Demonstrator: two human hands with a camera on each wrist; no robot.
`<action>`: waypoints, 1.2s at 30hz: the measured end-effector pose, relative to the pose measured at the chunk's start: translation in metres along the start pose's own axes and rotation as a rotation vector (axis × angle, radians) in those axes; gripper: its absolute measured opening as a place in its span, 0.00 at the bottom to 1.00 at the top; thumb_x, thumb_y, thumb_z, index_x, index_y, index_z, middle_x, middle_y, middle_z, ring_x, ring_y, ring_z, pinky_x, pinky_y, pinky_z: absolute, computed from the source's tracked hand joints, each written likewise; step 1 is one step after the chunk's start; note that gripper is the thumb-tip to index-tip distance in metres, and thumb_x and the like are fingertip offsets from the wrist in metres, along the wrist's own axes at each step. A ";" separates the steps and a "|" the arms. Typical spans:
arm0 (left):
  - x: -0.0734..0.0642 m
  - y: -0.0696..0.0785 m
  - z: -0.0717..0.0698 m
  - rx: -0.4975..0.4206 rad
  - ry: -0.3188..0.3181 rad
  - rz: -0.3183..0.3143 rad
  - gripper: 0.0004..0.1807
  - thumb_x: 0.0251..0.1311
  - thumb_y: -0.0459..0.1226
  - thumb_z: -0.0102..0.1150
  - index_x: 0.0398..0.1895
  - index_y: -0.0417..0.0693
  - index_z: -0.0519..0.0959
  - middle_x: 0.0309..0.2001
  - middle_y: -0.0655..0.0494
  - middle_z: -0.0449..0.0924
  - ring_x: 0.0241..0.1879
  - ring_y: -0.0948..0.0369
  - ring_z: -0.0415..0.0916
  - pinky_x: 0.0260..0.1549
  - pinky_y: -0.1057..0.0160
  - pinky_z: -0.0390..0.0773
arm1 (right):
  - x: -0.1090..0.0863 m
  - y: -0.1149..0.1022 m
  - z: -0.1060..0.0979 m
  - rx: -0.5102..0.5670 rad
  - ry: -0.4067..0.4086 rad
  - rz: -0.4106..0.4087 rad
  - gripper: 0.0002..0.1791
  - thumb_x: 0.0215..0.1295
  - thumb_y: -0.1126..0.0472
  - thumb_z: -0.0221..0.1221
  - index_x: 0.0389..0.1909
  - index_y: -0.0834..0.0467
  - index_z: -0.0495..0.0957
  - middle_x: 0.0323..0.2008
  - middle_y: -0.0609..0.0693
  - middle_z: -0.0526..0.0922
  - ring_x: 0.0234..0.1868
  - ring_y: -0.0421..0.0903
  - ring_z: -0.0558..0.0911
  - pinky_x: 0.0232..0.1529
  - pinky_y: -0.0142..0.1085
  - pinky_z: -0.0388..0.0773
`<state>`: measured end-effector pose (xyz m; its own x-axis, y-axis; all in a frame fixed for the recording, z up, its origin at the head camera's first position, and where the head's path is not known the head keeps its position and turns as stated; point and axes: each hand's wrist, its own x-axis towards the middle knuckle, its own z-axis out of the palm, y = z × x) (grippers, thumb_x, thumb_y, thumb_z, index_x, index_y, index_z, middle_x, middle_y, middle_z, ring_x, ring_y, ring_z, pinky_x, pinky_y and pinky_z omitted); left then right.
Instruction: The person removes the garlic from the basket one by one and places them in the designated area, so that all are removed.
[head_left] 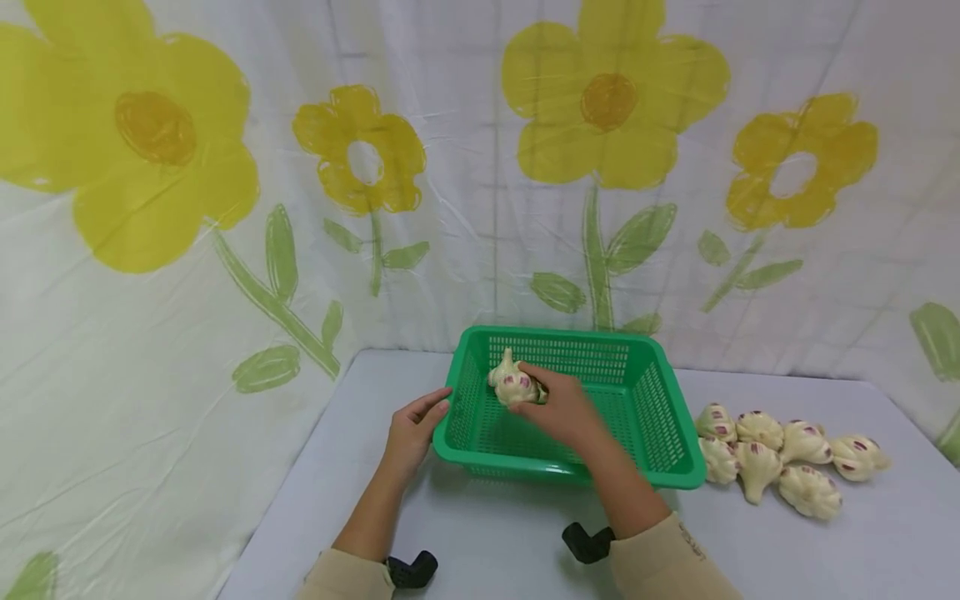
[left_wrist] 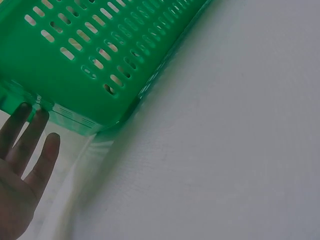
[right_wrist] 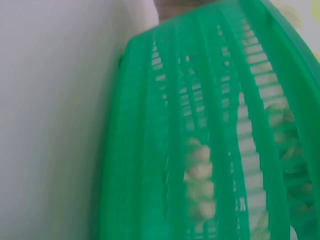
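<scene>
A green slotted plastic basket (head_left: 510, 463) stands on the table. Inside its left part, my right hand (head_left: 561, 408) grips a garlic bulb (head_left: 516, 388) with purple marks between thumb and fingers. Another garlic bulb (head_left: 506, 363) shows just behind it, its stem pointing up. My left hand (head_left: 411, 429) is at the basket's left rim, fingertips against it. In the left wrist view that hand's fingers (left_wrist: 45, 157) stretch fairly straight toward the basket wall (left_wrist: 45, 65). Through the slots in the blurred right wrist view, pale garlic (right_wrist: 200, 172) is visible; the right hand's grip is hidden there.
Several garlic bulbs (head_left: 757, 462) lie grouped on the white table (head_left: 495, 542) to the right of the basket, the nearest close to its right rim. A white curtain (head_left: 457, 217) printed with yellow flowers hangs behind the table. Black wrist mounts (head_left: 588, 543) stick out below the forearms.
</scene>
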<state>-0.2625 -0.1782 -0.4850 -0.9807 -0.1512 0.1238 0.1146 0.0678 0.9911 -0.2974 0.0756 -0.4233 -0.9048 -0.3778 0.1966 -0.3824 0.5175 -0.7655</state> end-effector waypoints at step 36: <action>0.003 -0.014 0.003 0.053 0.036 0.046 0.20 0.67 0.47 0.60 0.57 0.48 0.81 0.56 0.50 0.82 0.53 0.64 0.78 0.46 0.70 0.79 | -0.075 0.062 -0.079 0.029 0.529 -0.131 0.37 0.60 0.65 0.68 0.70 0.50 0.68 0.67 0.55 0.72 0.58 0.18 0.68 0.54 0.15 0.69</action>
<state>-0.2676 -0.1771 -0.4983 -0.9681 -0.1818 0.1722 0.1504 0.1277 0.9803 -0.2681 0.1969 -0.4369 -0.8233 0.0043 0.5676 -0.5000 0.4678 -0.7288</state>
